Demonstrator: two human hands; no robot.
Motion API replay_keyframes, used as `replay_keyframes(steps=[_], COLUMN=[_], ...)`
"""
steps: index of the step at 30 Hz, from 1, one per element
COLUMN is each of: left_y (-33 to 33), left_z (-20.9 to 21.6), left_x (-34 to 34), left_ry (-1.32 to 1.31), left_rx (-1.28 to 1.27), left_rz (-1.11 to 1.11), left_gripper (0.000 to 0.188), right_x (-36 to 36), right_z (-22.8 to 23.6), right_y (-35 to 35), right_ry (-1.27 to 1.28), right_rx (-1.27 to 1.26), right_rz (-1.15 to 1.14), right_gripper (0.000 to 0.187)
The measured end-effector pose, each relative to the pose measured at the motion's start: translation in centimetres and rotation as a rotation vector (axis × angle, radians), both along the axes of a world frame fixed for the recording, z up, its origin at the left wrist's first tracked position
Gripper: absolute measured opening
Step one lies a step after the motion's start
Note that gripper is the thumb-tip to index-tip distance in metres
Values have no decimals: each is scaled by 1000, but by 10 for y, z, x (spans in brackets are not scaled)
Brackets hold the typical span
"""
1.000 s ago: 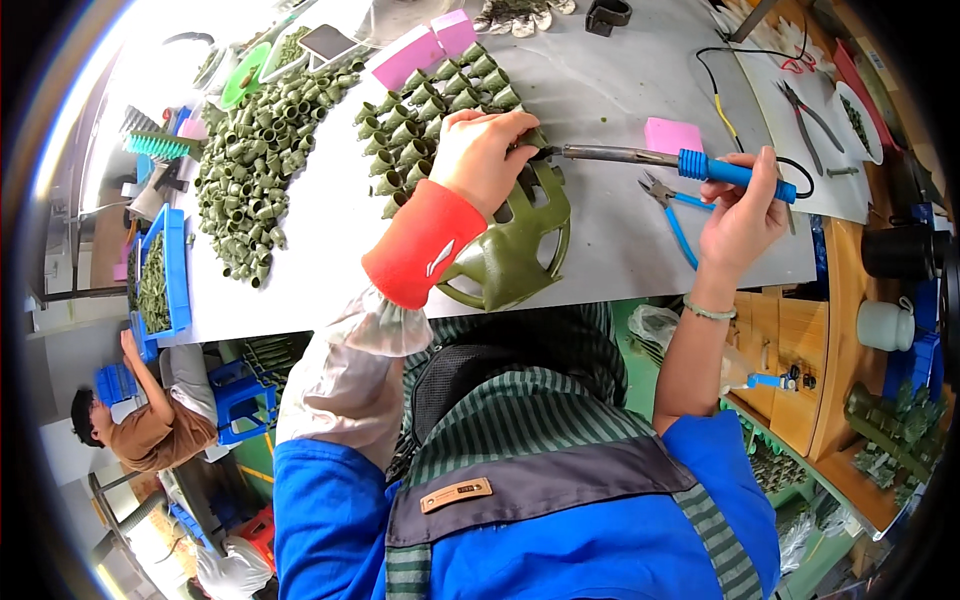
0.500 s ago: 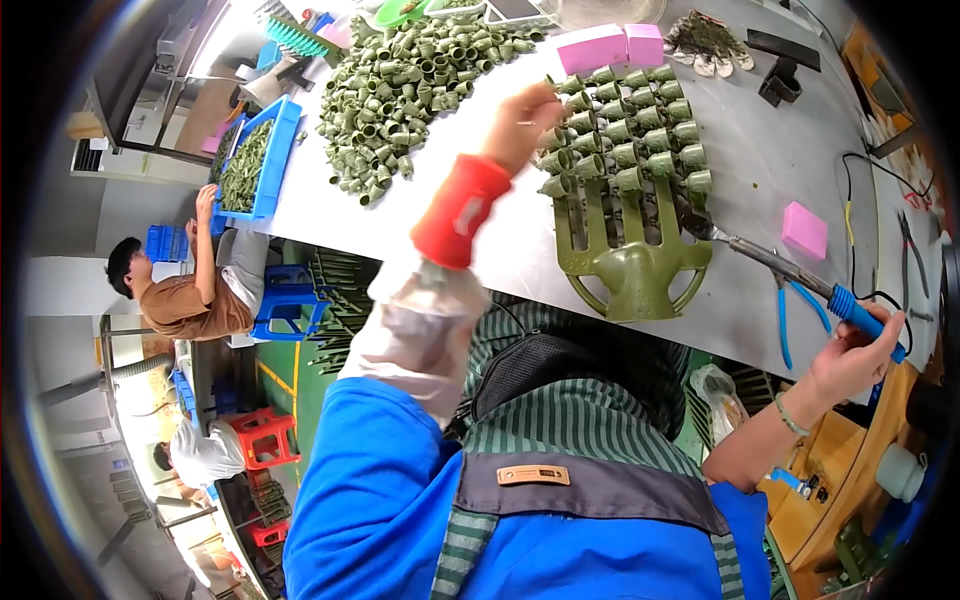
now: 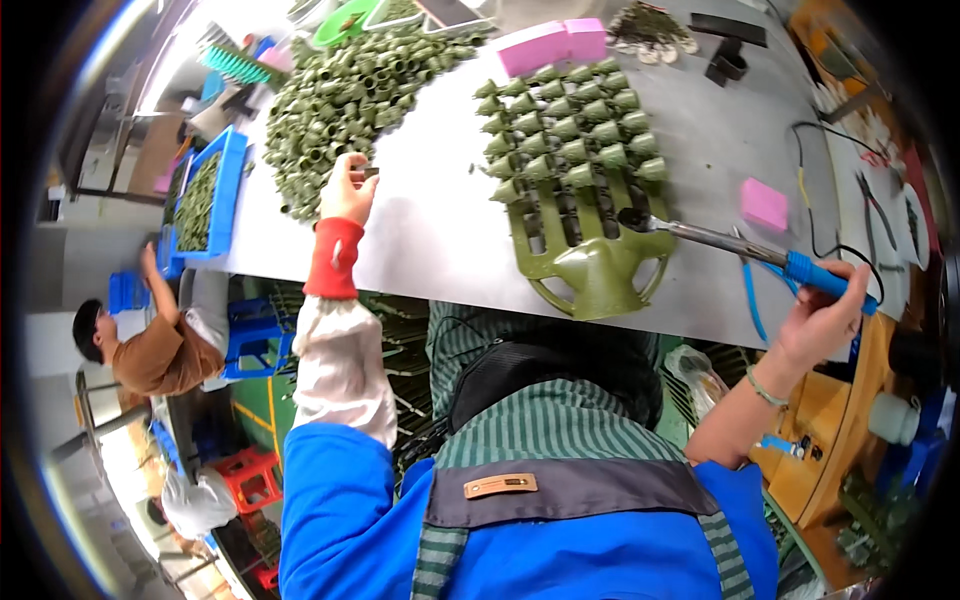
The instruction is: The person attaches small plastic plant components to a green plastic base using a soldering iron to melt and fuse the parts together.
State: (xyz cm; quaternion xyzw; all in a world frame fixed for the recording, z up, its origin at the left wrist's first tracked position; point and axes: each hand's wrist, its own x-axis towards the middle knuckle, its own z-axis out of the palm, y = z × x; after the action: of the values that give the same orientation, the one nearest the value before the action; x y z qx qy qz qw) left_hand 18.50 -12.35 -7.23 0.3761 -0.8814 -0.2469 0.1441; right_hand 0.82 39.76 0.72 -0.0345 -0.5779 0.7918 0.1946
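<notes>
My left hand (image 3: 348,190), with a red cuff at its wrist, is at the near right edge of a heap of small green plastic cups (image 3: 335,105). Its fingers are curled together; whatever they grip is too small or hidden to make out. My right hand (image 3: 825,315) is wrapped round the blue handle of a soldering iron (image 3: 720,241). The iron's dark, wide tip lies over the right prong of a green pronged plastic piece (image 3: 590,265). Rows of green cups (image 3: 567,128) stand along the prongs, their narrow ends pointing various ways.
Pink blocks (image 3: 535,48) lie behind the rows, and another pink block (image 3: 764,204) at the right. Blue-handled pliers (image 3: 753,300) rest near the table's front edge. The iron's cord (image 3: 812,225) loops at right. At left, a person (image 3: 165,345) sits by a blue tray (image 3: 230,190).
My left hand has swung left from the rows of cups to the loose heap. The iron's tip has moved from beside the rows onto the pronged piece. The whole view has shifted slightly.
</notes>
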Motion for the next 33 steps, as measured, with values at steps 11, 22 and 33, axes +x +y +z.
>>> replay_keyframes(steps=[11, 22, 33], left_y=[230, 245, 242], left_z=[79, 59, 53], left_x=[-101, -124, -129], left_ry=[271, 220, 205], left_rx=[55, -263, -269], left_rz=[-876, -945, -961], left_gripper=[32, 27, 26], right_x=[-1, -7, -7], right_z=[-2, -21, -25], right_y=[-1, -12, -10], right_ry=[46, 57, 73], right_rx=[-45, -107, -122], right_rz=[2, 65, 93], right_gripper=[39, 36, 34])
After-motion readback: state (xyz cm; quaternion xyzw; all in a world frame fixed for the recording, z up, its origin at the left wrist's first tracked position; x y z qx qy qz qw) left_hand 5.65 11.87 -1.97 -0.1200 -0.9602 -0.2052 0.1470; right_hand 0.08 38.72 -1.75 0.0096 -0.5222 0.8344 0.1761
